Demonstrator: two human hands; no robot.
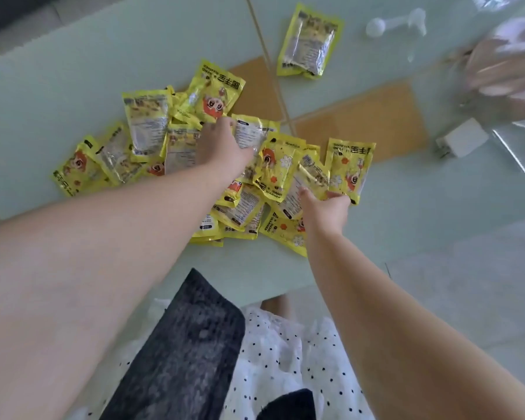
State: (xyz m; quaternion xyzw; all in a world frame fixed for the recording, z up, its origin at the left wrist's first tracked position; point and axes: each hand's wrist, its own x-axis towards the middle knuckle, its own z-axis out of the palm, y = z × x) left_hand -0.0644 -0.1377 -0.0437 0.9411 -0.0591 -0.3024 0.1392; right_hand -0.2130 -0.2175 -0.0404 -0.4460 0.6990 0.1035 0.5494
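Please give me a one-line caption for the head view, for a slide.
Right hand grips several yellow hand-warmer packets while left hand reaches into the pile on a pale table.

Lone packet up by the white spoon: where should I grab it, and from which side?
Pinch the lone packet by its near short edge, coming from your side of the table. It lies flat and apart from the pile, with nothing on top, and that crinkled edge seems to curl up a little, so it should probably lift easily there.
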